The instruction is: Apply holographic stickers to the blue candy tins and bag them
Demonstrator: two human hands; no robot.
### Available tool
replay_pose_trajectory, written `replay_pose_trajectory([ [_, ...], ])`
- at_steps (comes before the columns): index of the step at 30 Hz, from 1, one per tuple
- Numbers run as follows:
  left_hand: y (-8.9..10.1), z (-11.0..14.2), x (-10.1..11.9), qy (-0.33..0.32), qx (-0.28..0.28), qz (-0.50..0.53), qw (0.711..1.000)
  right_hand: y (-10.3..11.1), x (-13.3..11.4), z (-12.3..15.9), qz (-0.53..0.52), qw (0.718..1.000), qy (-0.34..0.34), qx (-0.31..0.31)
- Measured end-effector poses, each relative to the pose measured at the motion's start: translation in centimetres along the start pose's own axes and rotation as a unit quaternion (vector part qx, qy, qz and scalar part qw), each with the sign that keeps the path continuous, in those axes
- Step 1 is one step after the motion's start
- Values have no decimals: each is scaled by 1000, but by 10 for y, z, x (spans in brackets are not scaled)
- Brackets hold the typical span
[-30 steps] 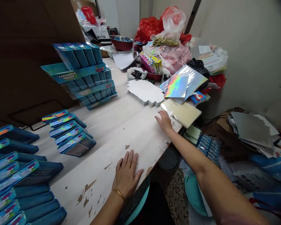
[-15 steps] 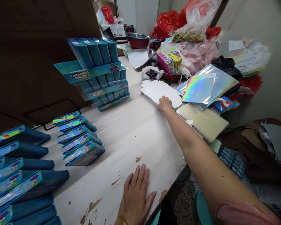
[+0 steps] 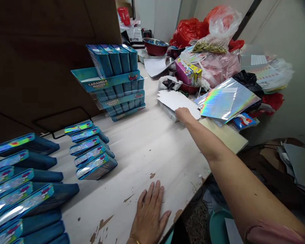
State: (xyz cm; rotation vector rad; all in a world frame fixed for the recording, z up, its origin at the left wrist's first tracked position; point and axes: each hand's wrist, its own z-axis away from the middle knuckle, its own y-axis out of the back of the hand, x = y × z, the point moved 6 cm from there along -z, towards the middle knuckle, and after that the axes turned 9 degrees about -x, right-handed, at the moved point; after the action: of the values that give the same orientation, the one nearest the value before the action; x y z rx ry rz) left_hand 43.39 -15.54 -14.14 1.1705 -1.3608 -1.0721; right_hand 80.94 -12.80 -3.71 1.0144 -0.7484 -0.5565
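My right hand [image 3: 184, 116] reaches out to a stack of white die-cut cardboard blanks [image 3: 176, 100]. Its fingers curl closed on the near edge of the top cardboard blank, and the fingertips are partly hidden. That edge looks slightly raised from the stack. My left hand [image 3: 149, 211] lies flat on the white tabletop [image 3: 132, 149], fingers stretched out and holding nothing. Left of it stand several filled blue boxes [image 3: 96, 166] in rows. Farther back, blue display trays [image 3: 114, 83] marked "Caramelo Macizo" are stacked, with blue boxes in them.
Holographic sheets [image 3: 228, 100] and a cream sheet stack [image 3: 223, 134] lie right of the blanks. Behind are a red bowl [image 3: 156, 47], a pink box [image 3: 184, 71] and red plastic bags [image 3: 190, 30]. A large brown carton [image 3: 45, 61] borders the left. A teal stool [image 3: 220, 225] stands below the table edge.
My right hand has moved from the table's right side onto the cardboard blanks and closed at their near edge. My left hand stays flat. The view has shifted, moving things rightward.
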Motion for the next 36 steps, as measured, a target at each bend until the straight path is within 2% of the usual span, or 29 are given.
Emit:
replay_pose_trajectory([
  [2, 2, 0, 0, -1, -3, 8, 1000, 24, -7, 22, 18, 998, -4, 59],
  [4, 2, -2, 0, -3, -7, 26, 1000, 44, -18, 60, 38, 991, -10, 131],
  [6, 2, -3, -2, -14, 0, 61, 998, 45, -40, 113, 44, 985, 0, 168],
  [8, 6, 0, -7, -17, 37, 120, 992, 23, -76, 173, 34, 985, 41, 164],
  [9, 10, 3, -12, -1, 74, 159, 985, 6, -99, 203, 23, 985, 69, 156],
  [10, 16, 9, -18, 28, 122, 202, 971, -12, -125, 230, 10, 984, 103, 145],
  [12, 27, 31, -32, 138, 223, 280, 923, -48, -178, 273, -29, 974, 194, 118],
  [14, 33, 56, -32, 189, 240, 344, 888, -71, -213, 299, -72, 961, 240, 117],
  [15, 36, 71, -28, 197, 232, 362, 881, -79, -220, 307, -92, 962, 236, 103],
  [17, 43, 104, -19, 199, 210, 382, 878, -94, -211, 316, -131, 971, 195, 48],
  [19, 46, 142, -10, 207, 186, 387, 879, -109, -181, 326, -162, 970, 179, -9],
  [21, 45, 179, -2, 222, 158, 385, 881, -114, -147, 337, -180, 952, 242, 54],
  [23, 42, 209, 5, 240, 136, 375, 885, -132, -116, 341, -176, 943, 274, 65],
  [26, 39, 231, 18, 247, 118, 371, 888, -160, -97, 341, -134, 943, 295, 71],
  [29, 39, 233, 34, 217, 86, 385, 893, -174, -100, 341, -122, 944, 298, 67],
  [32, 40, 236, 39, 199, 55, 398, 894, -167, -101, 343, -135, 942, 305, 41],
  [34, 41, 243, 37, 202, 45, 402, 892, -151, -96, 349, -133, 947, 291, 37],
  [36, 44, 251, 33, 205, 52, 392, 896, -124, -92, 360, -118, 961, 234, 92],
])
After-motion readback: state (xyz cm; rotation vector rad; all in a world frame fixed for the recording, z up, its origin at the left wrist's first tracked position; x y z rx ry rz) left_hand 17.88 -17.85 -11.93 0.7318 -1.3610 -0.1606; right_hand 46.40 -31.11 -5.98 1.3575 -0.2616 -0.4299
